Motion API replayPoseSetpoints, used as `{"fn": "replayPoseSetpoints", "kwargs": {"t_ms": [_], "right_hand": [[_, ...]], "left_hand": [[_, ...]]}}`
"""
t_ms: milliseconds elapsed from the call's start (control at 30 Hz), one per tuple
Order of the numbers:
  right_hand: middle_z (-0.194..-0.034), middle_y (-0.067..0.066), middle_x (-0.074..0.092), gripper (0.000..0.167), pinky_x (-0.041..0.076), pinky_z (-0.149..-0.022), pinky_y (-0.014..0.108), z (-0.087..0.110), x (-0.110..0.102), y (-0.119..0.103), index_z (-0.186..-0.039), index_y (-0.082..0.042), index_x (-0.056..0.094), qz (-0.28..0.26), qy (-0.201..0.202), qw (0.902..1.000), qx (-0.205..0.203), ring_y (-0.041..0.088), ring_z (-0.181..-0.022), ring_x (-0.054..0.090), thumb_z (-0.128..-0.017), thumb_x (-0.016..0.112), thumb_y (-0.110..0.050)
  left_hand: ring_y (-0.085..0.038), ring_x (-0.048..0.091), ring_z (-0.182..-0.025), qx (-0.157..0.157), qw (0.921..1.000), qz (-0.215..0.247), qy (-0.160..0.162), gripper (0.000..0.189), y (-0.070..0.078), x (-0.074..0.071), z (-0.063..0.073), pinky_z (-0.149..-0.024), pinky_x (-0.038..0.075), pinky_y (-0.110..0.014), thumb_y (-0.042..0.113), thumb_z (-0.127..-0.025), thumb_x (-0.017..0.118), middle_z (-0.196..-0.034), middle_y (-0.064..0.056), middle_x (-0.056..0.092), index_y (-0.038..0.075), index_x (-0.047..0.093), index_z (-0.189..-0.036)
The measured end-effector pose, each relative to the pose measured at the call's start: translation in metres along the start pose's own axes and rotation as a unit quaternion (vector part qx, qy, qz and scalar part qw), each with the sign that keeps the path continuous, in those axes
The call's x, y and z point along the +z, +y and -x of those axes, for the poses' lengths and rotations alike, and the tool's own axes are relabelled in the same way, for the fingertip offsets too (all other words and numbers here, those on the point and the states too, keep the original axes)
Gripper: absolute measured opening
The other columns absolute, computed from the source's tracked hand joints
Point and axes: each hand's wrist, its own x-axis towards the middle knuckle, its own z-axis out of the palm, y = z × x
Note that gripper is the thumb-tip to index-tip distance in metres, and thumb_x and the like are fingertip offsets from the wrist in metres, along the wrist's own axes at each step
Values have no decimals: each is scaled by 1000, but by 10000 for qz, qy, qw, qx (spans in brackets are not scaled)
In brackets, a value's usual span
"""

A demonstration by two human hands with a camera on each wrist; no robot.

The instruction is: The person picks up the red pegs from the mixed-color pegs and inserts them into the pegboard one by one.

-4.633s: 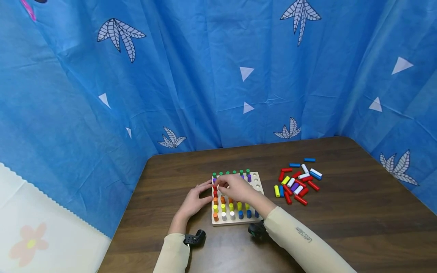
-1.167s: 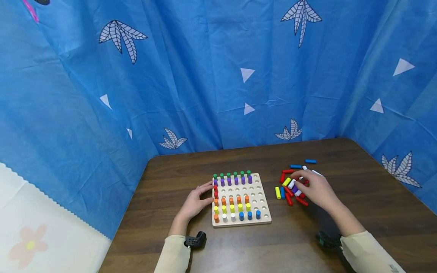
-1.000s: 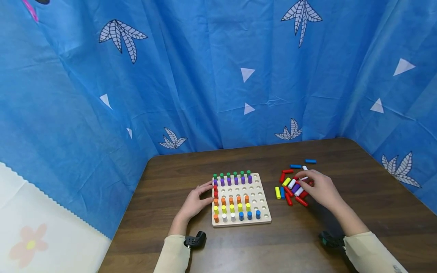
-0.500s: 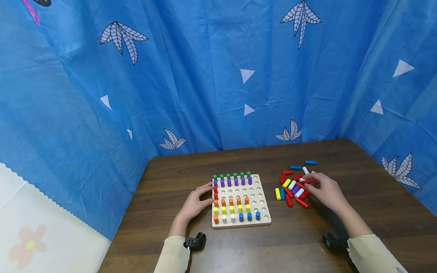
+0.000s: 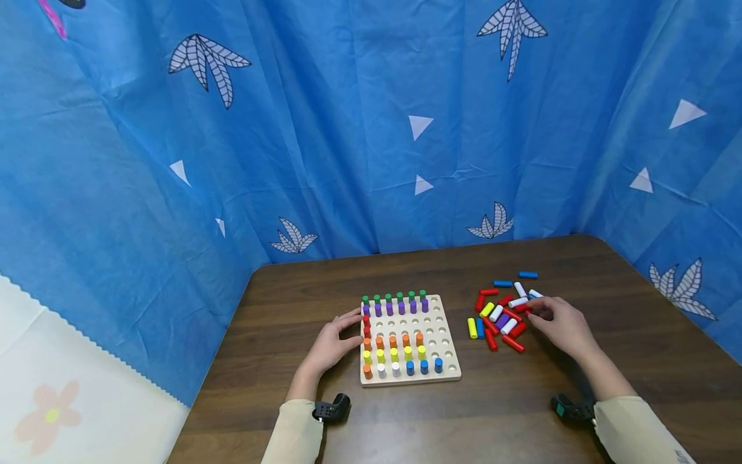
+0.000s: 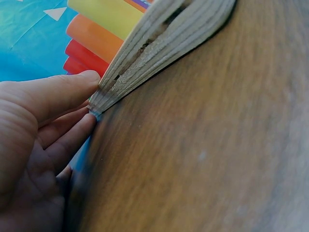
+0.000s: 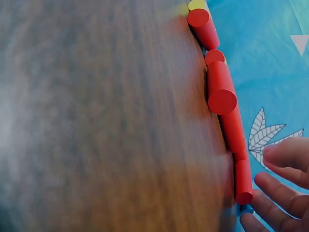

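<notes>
A pale wooden pegboard [image 5: 408, 383] lies on the table, with coloured pegs upright in its holes. Green and purple pegs fill the back rows; two red pegs [image 5: 366, 326] stand at its left side. My left hand [image 5: 329, 345] rests against the board's left edge, thumb and fingertips touching it in the left wrist view [image 6: 36, 125]. Over the right end of a loose pile of pegs, my right hand [image 5: 568, 327] has its fingertips right by a red peg [image 5: 520, 308]. In the right wrist view, the fingers [image 7: 273, 193] are spread beside a red peg [image 7: 243, 179], with nothing between them.
The pile also has white pegs [image 5: 496, 313], yellow pegs [image 5: 472, 328], a purple peg [image 5: 502, 321] and blue pegs [image 5: 528, 275]. A wooden table [image 5: 394, 425] bears everything. Blue curtains [image 5: 359, 129] hang behind it and at the sides.
My right hand has left the board's red pegs for the loose pile, then shifted rightward across it, uncovering white and red pegs. My left hand stays at the board's left edge.
</notes>
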Motion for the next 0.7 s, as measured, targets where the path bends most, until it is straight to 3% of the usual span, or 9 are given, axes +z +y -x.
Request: {"fn": "replayPoseSetpoints", "kwargs": {"t_ms": [400,700], "right_hand": [[-110,26,66,32,52,-74,46,-4,4,6,-118,2,67,-57,-160,9998,78,32,-91,59,-91,69,-16],[-101,22,70,26,53,-72,44,-6,8,12,-111,3,69,4,-7,10000,-69,30,-86,63,-89,71,-12]], "left_hand": [[-32,27,-153,47,10000,-84,3,49,-1,0,1,-120,24,-64,25,-93,71,-158,8,43,22,60,-140],[-31,28,-153,65,9999,-111,26,51,0,0,0,-120,25,-63,24,-93,71,-159,6,42,20,58,-142]]}}
